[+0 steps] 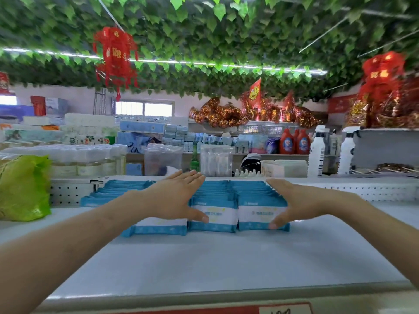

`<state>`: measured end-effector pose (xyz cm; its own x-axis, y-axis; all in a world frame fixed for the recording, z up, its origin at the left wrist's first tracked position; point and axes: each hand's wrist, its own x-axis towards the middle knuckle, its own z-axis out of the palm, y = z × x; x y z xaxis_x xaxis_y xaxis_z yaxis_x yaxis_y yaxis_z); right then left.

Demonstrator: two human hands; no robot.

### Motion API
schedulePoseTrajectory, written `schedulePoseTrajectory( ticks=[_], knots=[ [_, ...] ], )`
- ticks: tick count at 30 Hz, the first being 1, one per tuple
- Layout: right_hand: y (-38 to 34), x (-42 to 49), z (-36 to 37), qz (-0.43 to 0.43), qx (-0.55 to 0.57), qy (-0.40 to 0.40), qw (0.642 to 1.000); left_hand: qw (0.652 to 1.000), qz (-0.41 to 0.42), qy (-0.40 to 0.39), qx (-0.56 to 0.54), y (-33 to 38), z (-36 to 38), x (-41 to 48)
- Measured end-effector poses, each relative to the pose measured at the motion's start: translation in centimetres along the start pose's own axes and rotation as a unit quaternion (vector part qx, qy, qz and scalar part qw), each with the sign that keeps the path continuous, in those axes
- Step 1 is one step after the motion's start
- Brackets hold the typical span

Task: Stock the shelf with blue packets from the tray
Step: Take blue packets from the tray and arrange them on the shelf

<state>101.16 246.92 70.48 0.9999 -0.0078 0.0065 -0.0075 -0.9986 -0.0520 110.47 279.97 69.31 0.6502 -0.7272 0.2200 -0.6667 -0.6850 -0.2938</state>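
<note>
On the shelf (204,257), flat hands (174,198) (301,200) flank and touch blue packets (214,211).

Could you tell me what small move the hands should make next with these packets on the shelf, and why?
Probably nudge the front left packet back with the left hand: it sits nearer the shelf edge than the middle row and the right row, which the right hand flanks.

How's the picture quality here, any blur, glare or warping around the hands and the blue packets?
Head view: the blue packets, left hand and right hand look fairly sharp, evenly lit; head view: the leaves and red lantern overhead are smeared by blur; head view: the window is blown out white, and the wide lens bows the shelf front edge.
</note>
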Motion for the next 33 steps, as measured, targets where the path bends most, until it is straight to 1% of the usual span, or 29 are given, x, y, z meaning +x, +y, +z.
schedulePoseTrajectory(
  ticks=[5, 7, 10, 15, 18, 22, 25, 28, 33],
  knots=[
    [0.2, 0.8, 0.6, -0.021, 0.004, 0.005, 1.0, 0.999, 0.014, -0.034, 0.033, 3.7, 0.8, 3.7],
    [0.1, 1.2, 0.9, -0.029, -0.011, 0.018, 0.999, 0.998, 0.013, -0.044, 0.05, 4.5, 1.5, 4.5],
    [0.3, 1.6, 1.1, -0.04, -0.052, 0.049, 0.997, 0.997, -0.016, -0.05, 0.052, 5.0, 2.2, 5.1],
    [0.2, 1.7, 1.0, -0.069, -0.106, 0.086, 0.988, 0.996, -0.05, -0.033, 0.059, 5.6, 2.7, 5.6],
    [-0.1, 1.6, 0.9, -0.112, -0.114, 0.111, 0.981, 0.996, -0.042, -0.052, 0.063, 5.5, 2.3, 5.6],
    [0.1, 1.1, 0.6, -0.211, -0.046, 0.162, 0.963, 0.996, -0.03, -0.04, 0.067, 4.8, 0.8, 4.4],
    [0.6, 0.8, 0.4, -0.24, -0.025, 0.129, 0.962, 0.997, -0.048, -0.015, 0.056, 3.4, -1.0, 2.6],
    [0.9, 0.8, 0.4, -0.244, -0.02, 0.097, 0.965, 0.996, -0.082, 0.012, 0.034, 0.9, -1.6, 0.4],
    [0.1, 0.8, -0.2, -0.241, 0.008, 0.057, 0.969, 0.989, -0.142, 0.024, 0.018, -1.8, -1.5, -3.4]
  ],
)
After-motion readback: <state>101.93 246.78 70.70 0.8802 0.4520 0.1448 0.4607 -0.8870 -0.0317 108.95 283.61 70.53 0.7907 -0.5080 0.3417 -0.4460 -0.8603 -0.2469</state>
